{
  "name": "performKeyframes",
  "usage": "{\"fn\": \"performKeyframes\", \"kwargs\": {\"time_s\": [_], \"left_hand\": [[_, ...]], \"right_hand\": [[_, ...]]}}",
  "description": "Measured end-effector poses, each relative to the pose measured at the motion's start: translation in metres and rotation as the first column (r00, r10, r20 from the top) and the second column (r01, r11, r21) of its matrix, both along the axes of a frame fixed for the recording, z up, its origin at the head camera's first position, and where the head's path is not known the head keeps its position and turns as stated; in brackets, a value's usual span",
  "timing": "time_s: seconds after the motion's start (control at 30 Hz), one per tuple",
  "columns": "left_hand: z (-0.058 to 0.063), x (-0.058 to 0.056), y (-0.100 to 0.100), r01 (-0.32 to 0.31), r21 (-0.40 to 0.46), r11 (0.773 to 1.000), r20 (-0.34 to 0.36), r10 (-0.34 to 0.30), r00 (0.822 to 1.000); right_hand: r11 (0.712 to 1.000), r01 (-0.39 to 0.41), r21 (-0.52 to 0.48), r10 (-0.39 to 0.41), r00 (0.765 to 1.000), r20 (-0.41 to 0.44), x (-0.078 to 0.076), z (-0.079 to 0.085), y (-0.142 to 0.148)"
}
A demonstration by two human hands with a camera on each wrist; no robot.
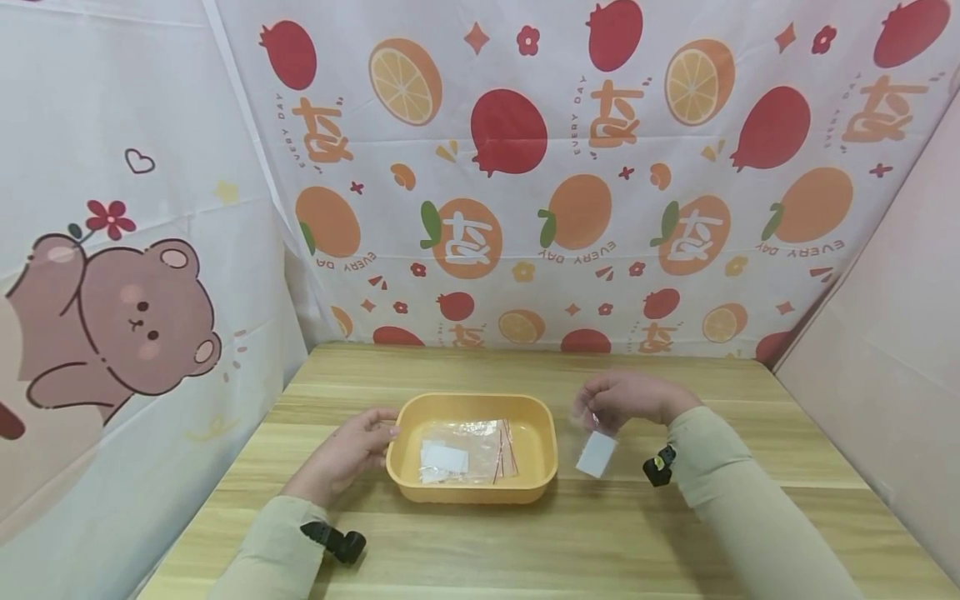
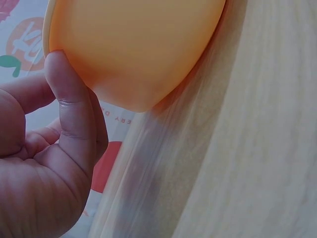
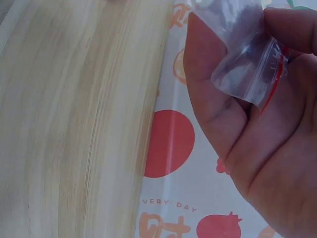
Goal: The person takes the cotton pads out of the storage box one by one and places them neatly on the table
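A yellow plastic tray (image 1: 472, 493) stands on the table, with several clear zip bags (image 1: 483, 450) inside it. Each visible bag has a red line along one edge, and white pieces (image 1: 444, 458) lie at the bags' left end. My left hand (image 1: 352, 446) holds the tray's left end, its thumb (image 2: 74, 104) at the rim; the other fingertips are partly hidden. Right of the tray, my right hand (image 1: 626, 398) pinches a clear zip bag (image 3: 247, 69) with a red line. From that bag a white rectangular piece (image 1: 597, 454) hangs down over the table.
The wooden-look table (image 1: 480, 550) reaches back to a fruit-print cloth (image 1: 510, 275). Another cloth with a bear print (image 1: 142, 325) hangs on the left, and a pale wall (image 1: 877, 333) stands on the right. Dark straps with small black devices sit on both sleeves.
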State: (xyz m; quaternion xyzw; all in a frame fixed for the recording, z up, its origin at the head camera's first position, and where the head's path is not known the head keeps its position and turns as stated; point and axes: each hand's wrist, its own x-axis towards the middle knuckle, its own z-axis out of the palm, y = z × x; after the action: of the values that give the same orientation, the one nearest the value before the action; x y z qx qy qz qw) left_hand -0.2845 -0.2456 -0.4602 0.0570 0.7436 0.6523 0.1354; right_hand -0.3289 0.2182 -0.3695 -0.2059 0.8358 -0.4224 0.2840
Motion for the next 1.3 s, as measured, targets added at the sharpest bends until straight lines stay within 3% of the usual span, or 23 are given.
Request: {"fn": "performKeyframes", "kwargs": {"time_s": [0.7,1.03,1.3], "left_hand": [[0.0,0.0,0.0,-0.011,-0.007,1.0,0.009,0.011,1.0],[-0.001,-0.001,0.0,-0.005,0.016,1.0,0.015,0.004,1.0],[0.0,-0.001,0.001,0.003,0.027,1.0,0.021,-0.003,1.0]], "right_hand": [[0.982,-0.013,0.191,0.024,0.998,-0.059,-0.008,-0.027,-0.008],[0.96,-0.056,0.275,0.085,0.992,-0.095,-0.013,-0.039,-0.017],[0.925,-0.059,0.374,0.15,0.964,-0.218,-0.016,-0.048,-0.025]]}}
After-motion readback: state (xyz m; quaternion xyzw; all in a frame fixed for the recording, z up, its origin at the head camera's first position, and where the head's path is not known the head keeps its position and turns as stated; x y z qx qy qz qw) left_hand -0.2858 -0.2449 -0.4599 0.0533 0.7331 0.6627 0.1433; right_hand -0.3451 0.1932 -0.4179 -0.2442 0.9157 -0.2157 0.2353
